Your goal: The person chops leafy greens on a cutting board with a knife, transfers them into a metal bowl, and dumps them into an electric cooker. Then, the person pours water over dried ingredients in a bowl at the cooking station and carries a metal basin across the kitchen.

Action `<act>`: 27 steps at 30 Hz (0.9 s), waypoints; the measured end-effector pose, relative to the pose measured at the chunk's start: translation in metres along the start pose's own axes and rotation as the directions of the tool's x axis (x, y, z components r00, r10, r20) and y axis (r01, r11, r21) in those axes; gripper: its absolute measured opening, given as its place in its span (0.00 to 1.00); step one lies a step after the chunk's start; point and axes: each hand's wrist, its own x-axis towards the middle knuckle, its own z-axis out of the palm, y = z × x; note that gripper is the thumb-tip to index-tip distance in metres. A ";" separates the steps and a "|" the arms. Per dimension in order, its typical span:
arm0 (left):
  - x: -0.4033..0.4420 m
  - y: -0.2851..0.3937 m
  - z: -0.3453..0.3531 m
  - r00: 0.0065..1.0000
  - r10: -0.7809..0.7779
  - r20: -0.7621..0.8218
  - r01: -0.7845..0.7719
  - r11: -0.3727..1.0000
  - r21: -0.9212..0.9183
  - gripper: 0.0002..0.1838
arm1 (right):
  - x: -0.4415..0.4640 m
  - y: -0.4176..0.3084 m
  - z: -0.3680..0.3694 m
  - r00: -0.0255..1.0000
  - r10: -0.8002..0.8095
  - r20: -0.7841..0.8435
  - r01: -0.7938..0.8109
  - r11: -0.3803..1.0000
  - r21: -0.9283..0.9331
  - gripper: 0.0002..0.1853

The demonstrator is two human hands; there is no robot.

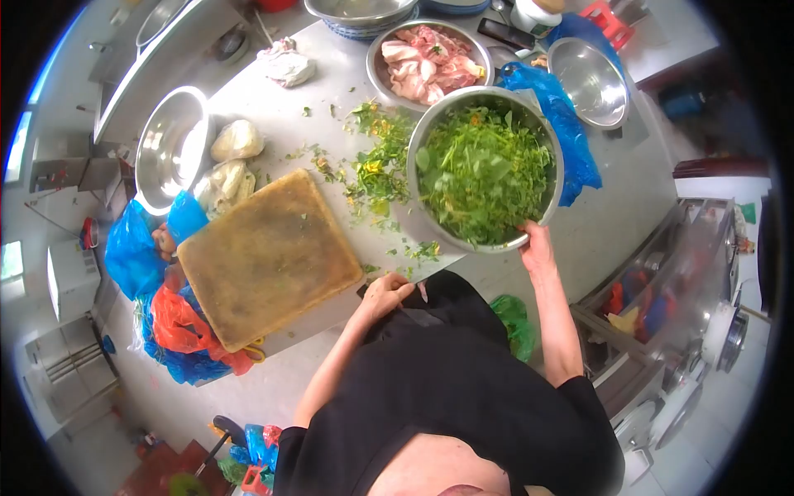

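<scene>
My right hand (536,245) grips the near right rim of a large steel bowl (416,204). Chopped leafy greens (484,169) fill that bowl. Close to my black clothing, at the table's front edge, my left hand (385,296) is curled closed; whatever its fingers hold is hidden. Left of it lies a worn, thick cutting board (269,256) with a few green specks on top. Loose leaves and yellowish bits (380,169) are scattered between board and bowl.
Behind the greens stands a bowl of raw meat (430,62). Other steel bowls sit at the left (172,149) and right (587,83). Blue plastic (571,136) lies by the greens. Red and blue bags (178,314) crowd the left edge. A crumpled cloth (286,63) lies at the back.
</scene>
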 end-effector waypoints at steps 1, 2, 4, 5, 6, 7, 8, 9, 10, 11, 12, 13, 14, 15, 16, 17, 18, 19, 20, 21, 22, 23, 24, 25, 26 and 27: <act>0.003 -0.005 0.005 1.000 0.012 -0.003 -0.012 1.000 -0.003 0.22 | -0.007 -0.010 -0.005 1.000 0.009 0.017 -0.009 0.999 -0.038 0.10; 0.007 -0.012 0.009 0.982 0.099 -0.161 -0.085 0.992 0.091 0.21 | -0.015 -0.015 -0.008 0.999 -0.031 -0.039 0.029 0.998 -0.054 0.08; 0.006 -0.015 0.019 0.894 0.243 -0.377 -0.211 0.970 0.124 0.13 | -0.034 -0.022 -0.031 0.998 -0.049 -0.035 0.044 0.989 -0.141 0.10; 0.004 -0.013 0.020 0.890 0.234 -0.392 -0.208 0.972 0.109 0.13 | -0.041 -0.021 -0.053 0.999 -0.018 -0.045 0.012 0.991 -0.131 0.12; -0.004 -0.015 0.022 0.815 0.336 -0.473 -0.327 0.939 0.104 0.09 | -0.049 -0.015 -0.074 0.998 0.027 -0.056 -0.034 0.992 -0.123 0.14; -0.016 -0.017 0.026 0.723 0.416 -0.551 -0.430 0.896 0.112 0.07 | -0.064 -0.013 -0.083 0.992 0.044 -0.118 -0.058 0.992 -0.117 0.16; -0.027 -0.010 0.026 0.607 0.491 -0.625 -0.485 0.852 0.199 0.06 | -0.079 -0.013 -0.091 0.982 0.060 -0.178 -0.080 0.991 -0.108 0.18; -0.030 -0.022 0.027 0.517 0.550 -0.656 -0.452 0.826 0.336 0.07 | -0.079 0.003 -0.138 0.977 0.107 -0.185 -0.126 0.987 -0.097 0.29; -0.036 -0.028 0.024 0.442 0.596 -0.670 -0.388 0.801 0.457 0.08 | -0.095 0.002 -0.144 0.986 0.100 -0.131 -0.118 0.984 -0.133 0.33; -0.043 -0.034 0.020 0.373 0.649 -0.663 -0.313 0.761 0.569 0.08 | -0.106 0.007 -0.156 0.984 0.121 -0.133 -0.140 0.980 -0.141 0.33; -0.042 -0.053 0.018 0.358 0.644 -0.676 -0.270 0.765 0.585 0.10 | -0.117 0.010 -0.168 0.980 0.121 -0.156 -0.148 0.973 -0.177 0.35; -0.043 -0.066 0.018 0.334 0.636 -0.695 -0.214 0.770 0.601 0.12 | -0.125 0.014 -0.179 0.977 0.114 -0.180 -0.152 0.966 -0.211 0.38; -0.046 -0.079 0.017 0.347 0.613 -0.710 -0.178 0.786 0.592 0.14 | -0.131 0.017 -0.188 0.975 0.123 -0.186 -0.163 0.963 -0.213 0.38; -0.049 -0.078 0.016 0.361 0.590 -0.723 -0.142 0.800 0.582 0.15 | -0.138 0.020 -0.195 0.973 0.118 -0.196 -0.161 0.962 -0.220 0.39; -0.050 -0.077 0.019 0.375 0.583 -0.721 -0.140 0.804 0.578 0.15 | -0.142 0.022 -0.202 0.971 0.112 -0.209 -0.160 0.961 -0.227 0.40; -0.052 -0.076 0.021 0.427 0.644 -0.634 -0.154 0.743 0.651 0.18 | -0.144 0.023 -0.209 0.968 0.122 -0.221 -0.174 0.957 -0.233 0.40; -0.055 -0.070 0.023 0.477 0.693 -0.540 -0.172 0.676 0.716 0.20 | -0.147 0.024 -0.211 0.967 0.138 -0.215 -0.186 0.957 -0.222 0.40; -0.054 -0.064 0.032 0.543 0.735 -0.406 -0.285 0.616 0.734 0.24 | -0.150 0.025 -0.214 0.965 0.155 -0.209 -0.199 0.957 -0.210 0.40; -0.052 -0.056 0.042 0.556 0.797 -0.236 -0.445 0.525 0.725 0.26 | -0.151 0.026 -0.218 0.950 0.192 -0.247 -0.248 0.944 -0.218 0.39; -0.048 -0.042 0.047 0.568 0.823 -0.021 -0.601 0.432 0.673 0.27 | -0.151 0.030 -0.223 0.945 0.206 -0.253 -0.263 0.940 -0.218 0.39; -0.042 -0.038 0.058 0.602 0.781 0.166 -0.675 0.387 0.628 0.28 | -0.148 0.034 -0.225 0.946 0.219 -0.238 -0.269 0.942 -0.201 0.39; -0.025 -0.052 0.074 0.640 0.702 0.310 -0.728 0.428 0.535 0.29 | -0.146 0.038 -0.226 0.949 0.227 -0.221 -0.269 0.945 -0.184 0.38; -0.007 -0.073 0.089 0.795 0.442 0.415 -0.602 0.663 0.445 0.30 | -0.145 0.039 -0.218 0.946 0.212 -0.243 -0.256 0.952 -0.165 0.37; 0.006 -0.086 0.095 0.833 0.151 0.532 -0.396 0.834 0.384 0.30 | -0.142 0.044 -0.220 0.949 0.204 -0.241 -0.246 0.956 -0.159 0.37; 0.009 -0.086 0.093 0.829 0.159 0.537 -0.410 0.824 0.390 0.30 | -0.138 0.048 -0.226 0.955 0.187 -0.232 -0.231 0.956 -0.181 0.37; 0.009 -0.088 0.090 0.848 0.333 0.412 -0.440 0.876 0.198 0.31 | -0.137 0.052 -0.233 0.959 0.169 -0.227 -0.217 0.955 -0.203 0.37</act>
